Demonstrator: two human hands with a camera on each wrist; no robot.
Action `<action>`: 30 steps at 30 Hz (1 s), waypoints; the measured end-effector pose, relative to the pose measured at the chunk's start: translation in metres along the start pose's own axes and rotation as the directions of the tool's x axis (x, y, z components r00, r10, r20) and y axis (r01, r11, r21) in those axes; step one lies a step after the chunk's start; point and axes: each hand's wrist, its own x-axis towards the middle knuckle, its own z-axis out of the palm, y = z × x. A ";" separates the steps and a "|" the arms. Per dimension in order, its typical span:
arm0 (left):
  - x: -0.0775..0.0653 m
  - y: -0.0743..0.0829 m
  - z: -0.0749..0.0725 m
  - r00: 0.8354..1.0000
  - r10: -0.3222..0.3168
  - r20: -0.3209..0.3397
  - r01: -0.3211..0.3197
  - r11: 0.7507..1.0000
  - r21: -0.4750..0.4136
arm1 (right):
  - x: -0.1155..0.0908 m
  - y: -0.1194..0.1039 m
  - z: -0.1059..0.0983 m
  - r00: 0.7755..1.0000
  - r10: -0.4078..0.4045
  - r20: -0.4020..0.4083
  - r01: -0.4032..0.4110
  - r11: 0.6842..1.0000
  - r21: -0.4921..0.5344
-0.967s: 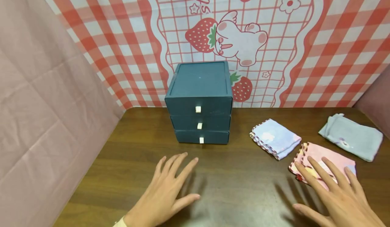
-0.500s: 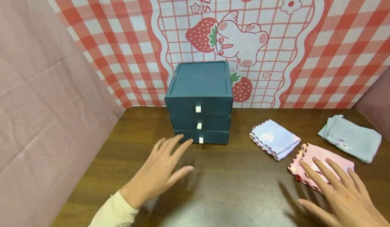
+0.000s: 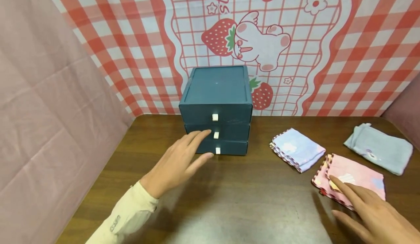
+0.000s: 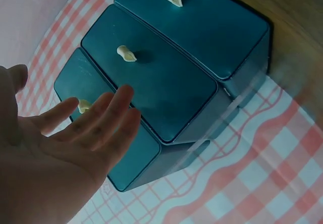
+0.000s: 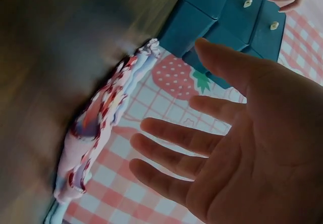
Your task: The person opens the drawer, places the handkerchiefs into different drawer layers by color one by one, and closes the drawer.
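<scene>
Left hand (image 3: pixel 175 165): front-left of cabinet (image 3: pixel 214 85), fingers extended, thumb apart, grasping nothing; contact with cabinet not resolvable. Judgement: for a pull, pinch middle knob (image 3: pixel 216 135) squarely between thumb and forefinger and draw level, lest the cabinet skid. Right of cabinet: blue cloth (image 3: pixel 296 145); farther right and forward, pink cloth (image 3: pixel 352 165), right hand (image 3: pixel 374 207) apart from it, fingers loosely extended, empty. Judgement: light touch spares folds. Grey cloth (image 3: pixel 382 149) farthest right of cabinet.

The drawer unit (image 3: pixel 216 85) looks to me like smooth plastic with a low sheen; the wood-grained tabletop (image 3: pixel 242 200) shines glossily. The pink cloth (image 3: pixel 361 169) and blue cloth (image 3: pixel 296 147) are soft-looking, matt fabric, the side curtain (image 3: pixel 49 127) matt and creased.
</scene>
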 end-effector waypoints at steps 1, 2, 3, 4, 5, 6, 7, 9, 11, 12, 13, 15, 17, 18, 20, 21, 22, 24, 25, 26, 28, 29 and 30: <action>0.003 -0.001 0.000 1.000 -0.003 -0.005 0.003 1.000 -0.008 | 0.000 0.002 0.000 1.000 0.001 0.007 -0.001 1.000 -0.005; 0.006 -0.001 0.000 1.000 -0.004 -0.010 0.004 1.000 -0.017 | -0.001 0.003 0.000 1.000 0.014 0.023 -0.014 1.000 -0.003; 0.009 -0.002 0.001 1.000 -0.002 -0.018 0.002 1.000 -0.025 | -0.001 0.005 -0.001 0.999 0.023 0.038 -0.023 1.000 -0.002; 0.011 -0.003 0.001 1.000 -0.002 -0.026 0.001 1.000 -0.031 | -0.001 0.007 0.000 0.999 0.026 0.039 -0.026 1.000 -0.006; 0.014 -0.003 0.002 0.999 0.001 -0.037 -0.002 0.999 -0.038 | 0.000 0.010 -0.001 0.999 0.032 0.040 -0.032 0.999 -0.009; 0.016 -0.003 0.002 0.999 -0.003 -0.048 0.001 0.999 -0.048 | 0.001 0.012 -0.001 0.998 0.043 0.042 -0.043 0.999 -0.005; 0.019 -0.004 0.003 0.998 -0.004 -0.059 0.001 0.998 -0.056 | 0.002 0.015 -0.002 0.996 0.065 0.058 -0.064 0.998 -0.011; 0.023 -0.005 0.004 0.996 -0.011 -0.083 0.005 0.997 -0.073 | 0.004 0.025 -0.002 0.995 0.081 0.065 -0.078 0.996 -0.044; 0.027 -0.005 0.005 0.994 -0.020 -0.105 0.010 0.996 -0.090 | 0.007 0.034 -0.003 0.991 0.109 0.076 -0.104 0.992 -0.074; 0.029 -0.005 0.006 0.993 -0.026 -0.114 0.014 0.995 -0.102 | 0.008 0.039 -0.003 0.989 0.121 0.089 -0.113 0.990 -0.088; 0.030 -0.005 0.007 0.992 -0.029 -0.121 0.016 0.994 -0.107 | 0.010 0.044 -0.003 0.987 0.125 0.096 -0.114 0.987 -0.109; 0.033 -0.006 0.009 0.990 -0.040 -0.133 0.024 0.992 -0.122 | 0.012 0.053 -0.003 0.987 0.132 0.090 -0.121 0.986 -0.116; 0.036 -0.006 0.012 0.988 -0.052 -0.143 0.032 0.990 -0.139 | 0.013 0.060 -0.003 0.985 0.146 0.095 -0.134 0.984 -0.119; 0.037 -0.007 0.013 0.987 -0.059 -0.149 0.036 0.988 -0.149 | 0.013 0.064 -0.003 0.985 0.147 0.088 -0.137 0.983 -0.120; 0.040 -0.007 0.016 0.984 -0.071 -0.164 0.043 0.984 -0.172 | 0.013 0.071 -0.002 0.989 0.139 0.048 -0.133 0.986 -0.102; 0.042 -0.007 0.018 0.982 -0.077 -0.175 0.045 0.983 -0.181 | 0.012 0.074 -0.001 0.992 0.122 0.022 -0.119 0.988 -0.096; 0.044 -0.006 0.020 0.979 -0.080 -0.188 0.045 0.981 -0.187 | 0.012 0.078 -0.001 0.995 0.099 -0.008 -0.100 0.991 -0.094; 0.048 -0.005 0.023 0.973 -0.087 -0.216 0.046 0.981 -0.191 | 0.012 0.086 0.000 0.997 0.063 -0.043 -0.067 0.993 -0.094; 0.049 -0.005 0.024 0.969 -0.091 -0.229 0.047 0.980 -0.193 | 0.013 0.090 0.000 0.998 0.052 -0.039 -0.056 0.993 -0.101; 0.051 -0.003 0.024 0.965 -0.096 -0.243 0.049 0.980 -0.192 | 0.014 0.094 0.000 0.998 0.052 -0.020 -0.054 0.993 -0.109; 0.053 -0.001 0.025 0.957 -0.118 -0.266 0.064 0.977 -0.205 | 0.017 0.102 -0.002 0.994 0.086 0.067 -0.078 0.989 -0.123; 0.055 0.000 0.025 0.953 -0.135 -0.273 0.075 0.973 -0.220 | 0.018 0.105 -0.003 0.984 0.121 0.131 -0.103 0.986 -0.130; 0.056 0.001 0.025 0.948 -0.153 -0.277 0.086 0.967 -0.241 | 0.019 0.108 -0.004 0.967 0.158 0.197 -0.133 0.982 -0.136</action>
